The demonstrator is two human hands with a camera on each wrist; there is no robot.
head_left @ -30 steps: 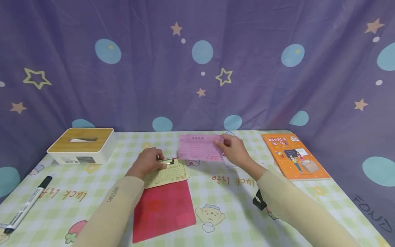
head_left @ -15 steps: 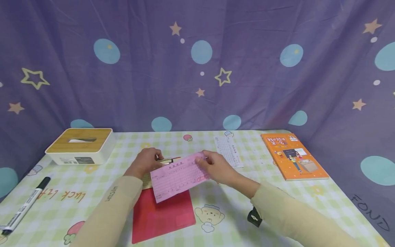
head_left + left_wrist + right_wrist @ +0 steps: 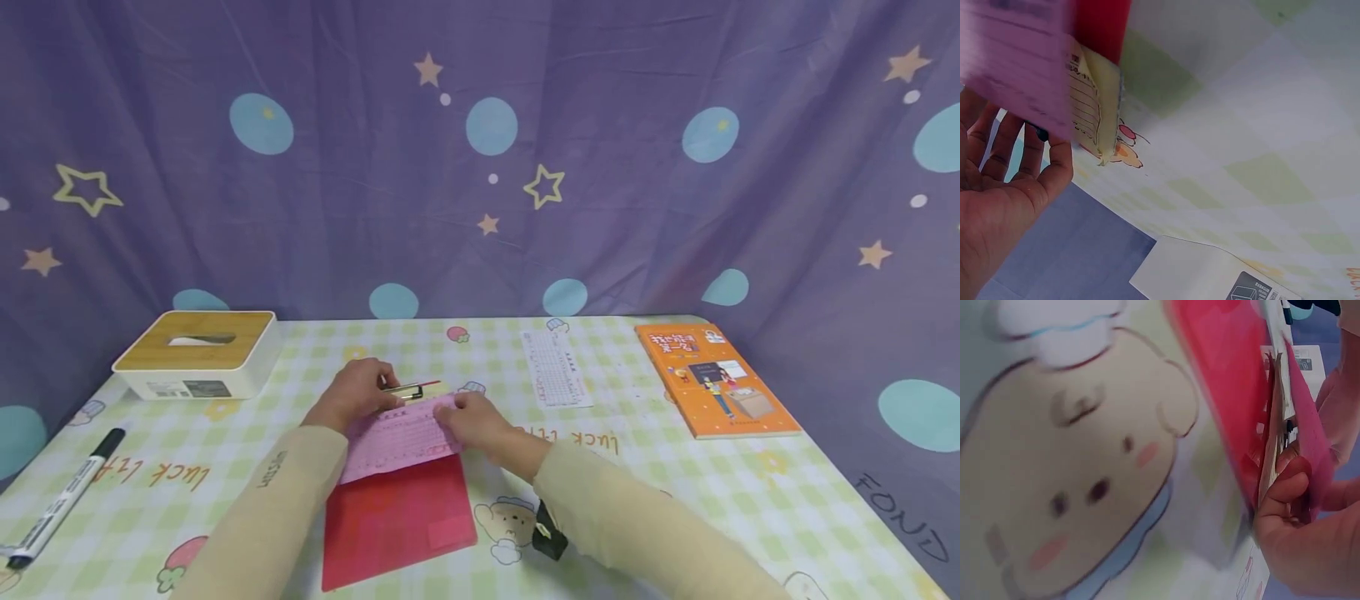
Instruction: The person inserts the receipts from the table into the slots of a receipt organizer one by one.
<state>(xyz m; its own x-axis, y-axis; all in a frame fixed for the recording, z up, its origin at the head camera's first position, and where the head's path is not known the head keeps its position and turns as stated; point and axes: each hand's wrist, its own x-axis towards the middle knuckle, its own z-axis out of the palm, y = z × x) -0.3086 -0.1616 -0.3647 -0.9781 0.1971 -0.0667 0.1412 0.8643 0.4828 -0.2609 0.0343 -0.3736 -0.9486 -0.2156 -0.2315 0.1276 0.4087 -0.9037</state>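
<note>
A red clipboard (image 3: 397, 525) lies flat on the checked tablecloth with its metal clip (image 3: 408, 392) at the far end. My left hand (image 3: 358, 393) grips that clip, fingers curled over it. Under the clip sits a yellow paper form (image 3: 1088, 103), now mostly covered in the head view. Between thumb and fingers, my right hand (image 3: 480, 423) pinches the right edge of a pink paper form (image 3: 401, 442). The pink form lies over the yellow one, its top edge close to the clip. Whether that edge is under the clip, I cannot tell.
A white printed slip (image 3: 555, 371) lies beyond my right hand, and an orange book (image 3: 716, 381) farther right. At the back left stands a white tissue box (image 3: 198, 354) with a wooden lid. A marker (image 3: 69, 498) lies at the left.
My right hand has brought the pink form left and down over the yellow form on the clipboard, uncovering the white slip. The left hand has stayed at the clip.
</note>
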